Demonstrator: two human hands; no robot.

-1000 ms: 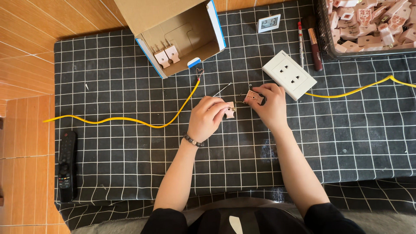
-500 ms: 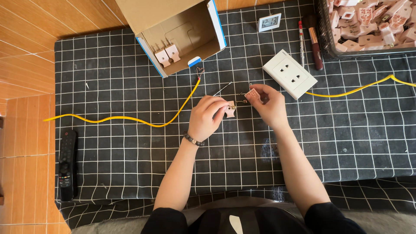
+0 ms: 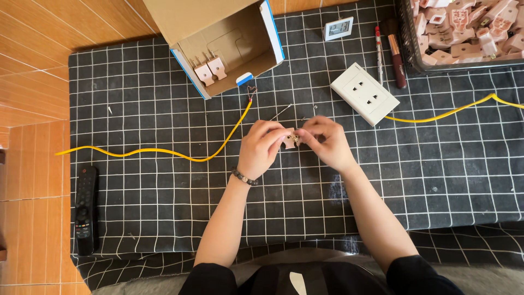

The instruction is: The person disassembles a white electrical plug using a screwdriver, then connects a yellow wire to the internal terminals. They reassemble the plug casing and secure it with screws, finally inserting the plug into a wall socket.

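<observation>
Spread over a floor of orange-brown wooden boards (image 3: 33,82), a black cloth with a white grid pattern (image 3: 164,207) serves as the work surface. At the middle of that cloth a small pale pink plastic socket part (image 3: 290,139) is held up between both hands. The left hand (image 3: 262,148), with a dark beaded bracelet (image 3: 243,177) at its wrist, is closed on the part's left side with thumb and fingers. The right hand (image 3: 326,143) is pinched on the part's right side; whether something tiny is also held in those fingertips cannot be told.

Just beyond the part, a thin dark metal pin (image 3: 280,112) is seen lying on the cloth. Beyond and to the right of the part a white rectangular plastic socket plate (image 3: 364,94) is laid at a slant. A yellow wire (image 3: 180,155) is run across the cloth from left of the part up to a point just beyond it. Further beyond and to the left, an open cardboard box with a blue edge (image 3: 229,49) is tipped on its side, with two more pink parts (image 3: 210,70) inside. A dark basket of similar pink parts (image 3: 464,33) is placed at the far right, and a black remote control (image 3: 85,210) is laid well to the left.
</observation>
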